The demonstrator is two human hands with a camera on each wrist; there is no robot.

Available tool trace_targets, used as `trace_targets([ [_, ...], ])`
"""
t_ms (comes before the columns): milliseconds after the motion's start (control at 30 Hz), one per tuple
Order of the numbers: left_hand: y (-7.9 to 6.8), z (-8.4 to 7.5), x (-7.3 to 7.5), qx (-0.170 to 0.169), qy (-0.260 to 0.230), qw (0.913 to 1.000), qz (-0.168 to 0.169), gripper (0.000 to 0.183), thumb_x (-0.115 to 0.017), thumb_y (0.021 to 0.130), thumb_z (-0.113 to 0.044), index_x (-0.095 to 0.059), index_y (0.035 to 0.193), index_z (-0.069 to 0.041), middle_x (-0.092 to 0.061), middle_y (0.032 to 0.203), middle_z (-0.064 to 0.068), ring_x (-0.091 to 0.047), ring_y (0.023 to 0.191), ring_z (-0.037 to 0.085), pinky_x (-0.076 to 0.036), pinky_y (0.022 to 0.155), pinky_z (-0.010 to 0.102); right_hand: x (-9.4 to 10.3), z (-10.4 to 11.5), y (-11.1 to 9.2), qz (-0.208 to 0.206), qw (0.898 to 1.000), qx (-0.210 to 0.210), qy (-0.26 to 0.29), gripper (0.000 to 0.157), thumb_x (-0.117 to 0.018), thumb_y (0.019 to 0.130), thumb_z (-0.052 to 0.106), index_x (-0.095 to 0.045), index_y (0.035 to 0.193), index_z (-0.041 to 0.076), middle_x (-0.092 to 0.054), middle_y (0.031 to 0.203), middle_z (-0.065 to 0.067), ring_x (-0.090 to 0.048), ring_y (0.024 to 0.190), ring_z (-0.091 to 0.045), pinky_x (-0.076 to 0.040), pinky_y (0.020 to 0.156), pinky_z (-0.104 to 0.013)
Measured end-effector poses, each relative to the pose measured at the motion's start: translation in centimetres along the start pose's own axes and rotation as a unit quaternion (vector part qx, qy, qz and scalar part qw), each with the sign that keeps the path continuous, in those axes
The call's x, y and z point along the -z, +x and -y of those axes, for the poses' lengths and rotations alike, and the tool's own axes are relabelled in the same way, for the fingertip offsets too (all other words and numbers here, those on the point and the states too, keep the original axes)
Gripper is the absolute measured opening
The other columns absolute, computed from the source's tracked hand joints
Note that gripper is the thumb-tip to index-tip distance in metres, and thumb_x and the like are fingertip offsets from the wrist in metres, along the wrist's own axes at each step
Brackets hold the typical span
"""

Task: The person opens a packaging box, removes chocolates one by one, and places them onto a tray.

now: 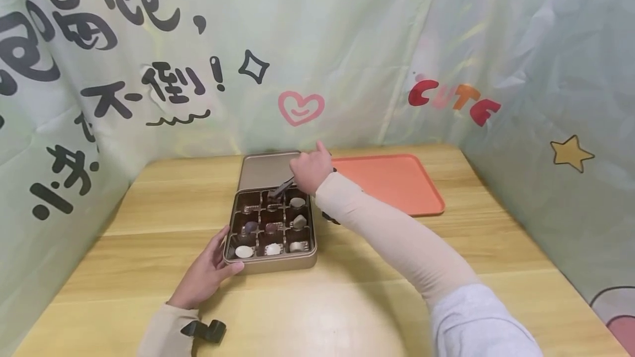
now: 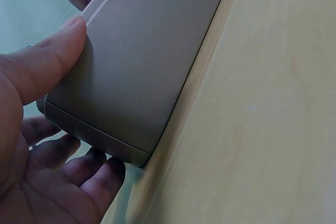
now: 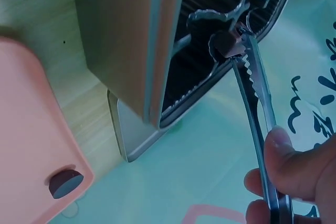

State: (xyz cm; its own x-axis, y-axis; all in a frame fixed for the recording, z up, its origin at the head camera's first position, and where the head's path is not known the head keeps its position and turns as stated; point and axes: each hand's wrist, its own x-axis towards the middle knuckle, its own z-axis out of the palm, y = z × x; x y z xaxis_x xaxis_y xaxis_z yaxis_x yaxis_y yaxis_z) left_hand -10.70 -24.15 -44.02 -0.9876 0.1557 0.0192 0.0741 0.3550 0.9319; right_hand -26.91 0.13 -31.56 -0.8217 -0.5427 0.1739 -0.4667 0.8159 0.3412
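My right hand (image 1: 311, 171) grips metal tongs (image 3: 257, 98) over the back of an open brown tin (image 1: 280, 265). The tong tips close around a dark chocolate piece (image 3: 227, 43) in the back middle compartment. Several compartments hold small pieces: white ones (image 1: 243, 252) along the front, a grey angular one (image 1: 299, 222) at the right and purplish ones (image 1: 250, 227) in the middle row. With the thumb over its front wall and the fingers along its left side, my left hand (image 1: 205, 274) holds the tin's front left corner.
A lid (image 1: 268, 169) lies flat behind the tin. At the back right is an orange tray (image 1: 397, 186), partly covered by my right arm; a dark round-edged piece (image 3: 65, 183) sits near its edge. A printed cloth (image 1: 357, 59) hangs around the wooden table (image 1: 163, 225).
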Motion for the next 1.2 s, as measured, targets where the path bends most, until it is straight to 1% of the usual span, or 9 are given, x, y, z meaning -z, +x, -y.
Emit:
trace_targets([
  [133, 0.1, 0.0, -0.1, 0.004, -0.019, 0.9998, 0.001, 0.098, -0.074, 0.085, -0.014, -0.007, 0.155, -0.006, -0.020, 0.154, 0.027, -0.024, 0.140, 0.040, -0.028, 0.109, 0.034, 0.0, -0.6, 0.1, 0.001, 1.000, -0.005, -0.002, 0.017, -0.065, 0.090, 0.036, -0.066, 0.076, 0.026, -0.062, 0.069, 0.008, -0.053, 0.057, -0.013, -0.032, 0.081, -0.038],
  [267, 0.2, -0.1, -0.1, 0.003, -0.021, 0.9998, 0.000, 0.097, -0.074, 0.085, -0.013, -0.007, 0.155, -0.005, -0.020, 0.154, 0.028, -0.024, 0.140, 0.040, -0.027, 0.110, 0.034, 0.3, -1.0, 0.2, 0.006, 1.000, -0.009, -0.011, 0.021, -0.067, 0.088, 0.048, -0.069, 0.086, 0.027, -0.066, 0.075, 0.009, -0.055, 0.060, -0.012, -0.034, 0.087, -0.040],
  [367, 0.2, -0.2, -0.1, 0.006, -0.017, 0.9998, -0.002, 0.097, -0.074, 0.085, -0.013, -0.007, 0.155, -0.005, -0.020, 0.154, 0.028, -0.024, 0.140, 0.041, -0.028, 0.109, 0.034, 0.4, -1.3, 0.2, 0.003, 1.000, -0.014, -0.002, 0.020, -0.068, 0.087, 0.047, -0.070, 0.086, 0.027, -0.067, 0.074, 0.008, -0.056, 0.060, -0.012, -0.035, 0.089, -0.041],
  [500, 0.1, -0.2, -0.1, 0.009, -0.022, 0.9997, 0.000, 0.097, -0.074, 0.084, -0.012, -0.007, 0.155, -0.005, -0.021, 0.154, 0.028, -0.025, 0.140, 0.041, -0.029, 0.109, 0.032, 0.5, -1.8, 0.0, -0.001, 1.000, -0.024, 0.010, 0.021, -0.069, 0.087, 0.046, -0.070, 0.080, 0.026, -0.065, 0.068, 0.007, -0.056, 0.059, -0.013, -0.034, 0.088, -0.042],
  [700, 0.1, -0.1, -0.2, 0.008, -0.026, 0.9996, -0.001, 0.097, -0.074, 0.084, -0.011, -0.008, 0.155, -0.005, -0.021, 0.153, 0.028, -0.025, 0.139, 0.041, -0.030, 0.109, 0.032, 0.1, -2.8, -0.4, -0.001, 0.999, -0.040, 0.012, 0.024, -0.067, 0.088, 0.048, -0.071, 0.084, 0.024, -0.065, 0.069, 0.005, -0.056, 0.060, -0.014, -0.035, 0.084, -0.041],
  [800, 0.0, -0.2, -0.2, 0.009, -0.024, 0.9997, -0.002, 0.097, -0.074, 0.084, -0.011, -0.008, 0.155, -0.005, -0.021, 0.153, 0.028, -0.025, 0.139, 0.041, -0.029, 0.109, 0.034, 0.0, -3.3, -0.5, 0.009, 0.999, -0.048, 0.021, 0.025, -0.067, 0.088, 0.048, -0.071, 0.085, 0.024, -0.065, 0.070, 0.005, -0.056, 0.061, -0.015, -0.035, 0.082, -0.041],
  [1000, 0.0, -0.2, -0.1, 0.009, -0.024, 0.9997, 0.000, 0.098, -0.074, 0.085, -0.012, -0.007, 0.155, -0.006, -0.021, 0.153, 0.029, -0.026, 0.139, 0.041, -0.029, 0.109, 0.034, 0.0, -4.2, -0.6, 0.026, 0.997, -0.061, 0.049, 0.024, -0.068, 0.088, 0.047, -0.073, 0.088, 0.023, -0.065, 0.069, 0.005, -0.058, 0.062, -0.015, -0.035, 0.093, -0.046],
  [1100, 0.0, -0.2, -0.1, 0.009, -0.020, 0.9998, -0.001, 0.098, -0.074, 0.085, -0.012, -0.007, 0.155, -0.006, -0.022, 0.153, 0.029, -0.027, 0.139, 0.041, -0.030, 0.109, 0.034, -0.1, -4.7, -0.8, 0.031, 0.996, -0.068, 0.052, 0.025, -0.067, 0.088, 0.047, -0.072, 0.088, 0.023, -0.063, 0.066, 0.005, -0.057, 0.062, -0.015, -0.035, 0.095, -0.047],
  [1200, 0.0, -0.2, -0.1, 0.009, -0.019, 0.9998, -0.001, 0.097, -0.074, 0.085, -0.012, -0.007, 0.155, -0.005, -0.022, 0.152, 0.029, -0.027, 0.138, 0.041, -0.030, 0.109, 0.035, -0.3, -5.3, -1.1, 0.031, 0.995, -0.076, 0.054, 0.025, -0.067, 0.089, 0.047, -0.071, 0.085, 0.023, -0.060, 0.063, 0.006, -0.056, 0.060, -0.015, -0.034, 0.093, -0.048],
])
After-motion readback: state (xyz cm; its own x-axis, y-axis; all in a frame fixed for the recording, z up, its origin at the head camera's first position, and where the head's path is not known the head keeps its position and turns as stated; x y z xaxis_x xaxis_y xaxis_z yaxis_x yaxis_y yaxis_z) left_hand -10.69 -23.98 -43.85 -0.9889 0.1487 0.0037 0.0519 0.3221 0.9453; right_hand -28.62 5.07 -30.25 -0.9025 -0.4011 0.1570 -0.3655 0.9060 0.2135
